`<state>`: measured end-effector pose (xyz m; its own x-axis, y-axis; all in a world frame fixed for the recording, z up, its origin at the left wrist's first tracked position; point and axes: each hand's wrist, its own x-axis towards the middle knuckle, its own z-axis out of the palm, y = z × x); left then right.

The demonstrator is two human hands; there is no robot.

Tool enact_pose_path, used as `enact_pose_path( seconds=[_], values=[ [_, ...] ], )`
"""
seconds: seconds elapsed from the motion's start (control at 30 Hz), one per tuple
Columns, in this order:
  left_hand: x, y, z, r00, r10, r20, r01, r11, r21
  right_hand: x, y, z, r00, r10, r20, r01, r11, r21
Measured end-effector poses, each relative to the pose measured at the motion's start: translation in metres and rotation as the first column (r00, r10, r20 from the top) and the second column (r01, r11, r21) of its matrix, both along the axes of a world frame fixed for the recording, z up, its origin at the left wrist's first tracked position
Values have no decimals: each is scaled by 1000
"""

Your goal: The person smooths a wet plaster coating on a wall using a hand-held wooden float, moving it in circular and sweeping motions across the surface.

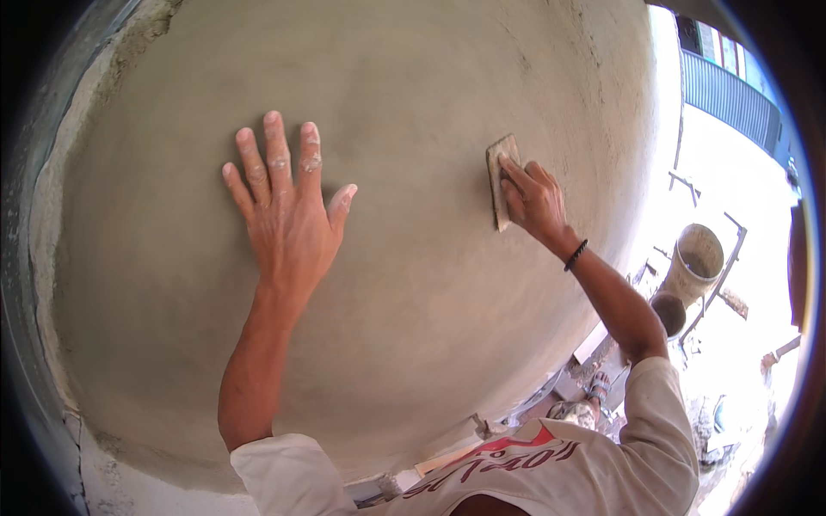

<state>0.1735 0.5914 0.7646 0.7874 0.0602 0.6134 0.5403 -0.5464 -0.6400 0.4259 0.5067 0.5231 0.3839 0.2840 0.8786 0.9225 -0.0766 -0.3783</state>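
A broad wall of smooth, damp-looking grey-brown plaster (pixel 396 292) fills most of the view. My left hand (pixel 292 219) lies against it left of the middle, fingers spread, with pale plaster smears on them. To the right, my right hand (pixel 540 199) grips a small rectangular plastering float (pixel 500 193), its flat face turned to the wall. My fingers and thumb cover part of the float. A dark braided bracelet (pixel 576 255) circles my right wrist.
Rough, uneven plaster borders the wall's left edge (pixel 53 224). Down at the right stand a tall bucket-like container (pixel 699 251) and a darker one (pixel 668 313), with bars and rubble around them. A sandalled foot (pixel 600 384) shows below. Corrugated sheeting (pixel 730 99) stands farther off.
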Motion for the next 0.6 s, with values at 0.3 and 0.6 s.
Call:
enact_pose_path(
  seconds=[0.3,0.6],
  values=[
    [17,11,-4,998,-36,-57,36,999,-3,-63,15,95,948,99,302,-126,990,71],
    [-136,2,-25,963,133,233,-109,988,-114,43,23,192,990,-27,141,-6,973,230]
  ],
)
